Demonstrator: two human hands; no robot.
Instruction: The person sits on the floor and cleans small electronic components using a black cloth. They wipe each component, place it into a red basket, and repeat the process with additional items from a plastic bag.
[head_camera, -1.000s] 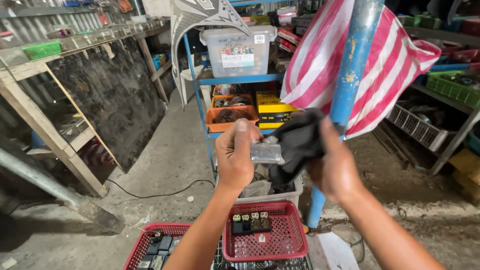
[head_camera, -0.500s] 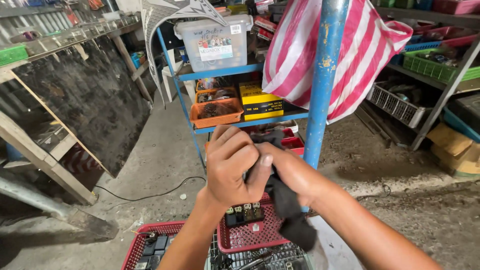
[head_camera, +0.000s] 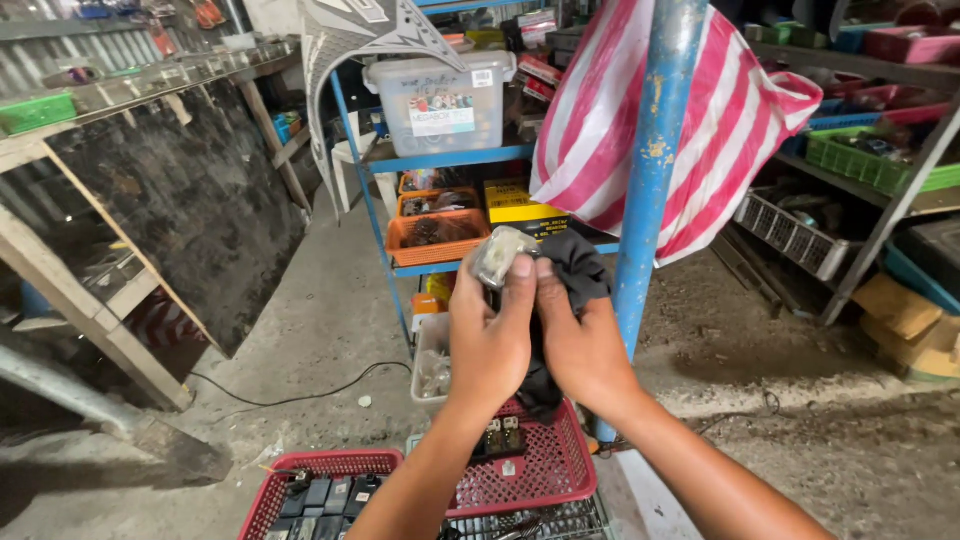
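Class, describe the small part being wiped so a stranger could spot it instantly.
Find the blue pole. Just left of it, both hands meet around a black rag. The part sits atop the left hand: small, pale grey, blocky, unlike the dark cloth.

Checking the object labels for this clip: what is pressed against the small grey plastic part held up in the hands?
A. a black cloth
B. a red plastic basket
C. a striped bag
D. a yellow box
A: the right hand bunches a black cloth against the small grey plastic part, which the left hand grips; the red plastic basket sits below, apart from both hands.
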